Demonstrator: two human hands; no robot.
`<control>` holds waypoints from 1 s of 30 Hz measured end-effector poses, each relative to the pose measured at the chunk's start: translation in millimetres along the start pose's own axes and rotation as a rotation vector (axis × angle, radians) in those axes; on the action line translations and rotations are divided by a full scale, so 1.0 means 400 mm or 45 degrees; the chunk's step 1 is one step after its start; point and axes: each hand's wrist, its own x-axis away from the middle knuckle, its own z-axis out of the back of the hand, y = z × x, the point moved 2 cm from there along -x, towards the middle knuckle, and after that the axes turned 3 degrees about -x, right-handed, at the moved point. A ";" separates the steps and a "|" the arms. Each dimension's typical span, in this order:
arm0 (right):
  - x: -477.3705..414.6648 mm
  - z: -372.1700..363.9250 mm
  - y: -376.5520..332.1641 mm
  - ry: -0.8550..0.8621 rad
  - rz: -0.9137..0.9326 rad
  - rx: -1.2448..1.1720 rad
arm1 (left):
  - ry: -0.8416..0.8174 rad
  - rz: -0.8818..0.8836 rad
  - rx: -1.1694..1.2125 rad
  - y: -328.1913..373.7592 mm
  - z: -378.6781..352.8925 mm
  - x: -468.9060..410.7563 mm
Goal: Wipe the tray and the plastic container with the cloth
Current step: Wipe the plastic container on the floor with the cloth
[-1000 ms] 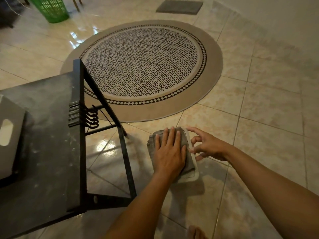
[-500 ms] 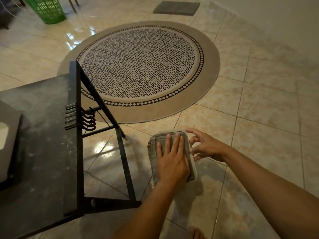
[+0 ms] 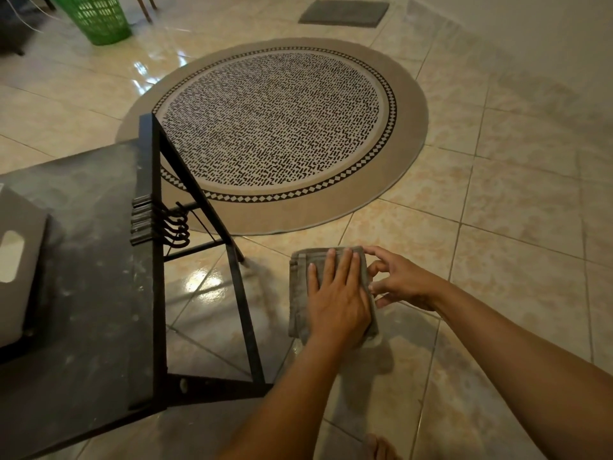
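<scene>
A round patterned rug (image 3: 275, 127) fills twelve o'clock, a dark dusty surface (image 3: 83, 277) nine. At five o'clock, the cloth (image 3: 298, 293) covers the plastic container (image 3: 374, 341); left hand (image 3: 336, 300) presses flat, fingers extended, right hand (image 3: 403, 280) steadies its edge, fingers loosely spread.

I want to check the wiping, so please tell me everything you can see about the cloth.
The cloth is grey-brown, looks like terry towel, and is folded into a thick rectangle with layered edges showing at its left side. It lies flat over a pale container, which shows only at the near right corner. The left hand presses flat on it; the right hand touches its right edge.
</scene>
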 end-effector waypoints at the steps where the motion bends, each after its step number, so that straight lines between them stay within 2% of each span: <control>1: 0.001 0.000 0.001 0.009 -0.004 -0.008 | -0.003 0.029 0.016 -0.014 0.005 -0.014; 5: 0.002 0.003 0.007 0.020 -0.019 -0.049 | -0.018 0.156 0.060 -0.037 0.005 0.027; 9: -0.003 0.002 0.003 0.007 -0.026 -0.023 | 0.005 0.054 0.044 0.010 -0.009 0.043; 13: 0.003 -0.003 -0.001 -0.015 -0.071 -0.028 | 0.000 0.099 0.042 -0.013 0.002 -0.011; 19: 0.010 -0.008 -0.003 -0.053 -0.108 -0.054 | 0.059 0.094 0.316 -0.058 0.026 0.039; 26: 0.011 -0.008 -0.006 -0.080 -0.083 -0.057 | 0.015 0.059 0.038 -0.037 0.007 0.024; 30: 0.013 -0.004 -0.009 -0.070 -0.054 -0.025 | 0.013 0.128 0.017 -0.059 0.008 0.023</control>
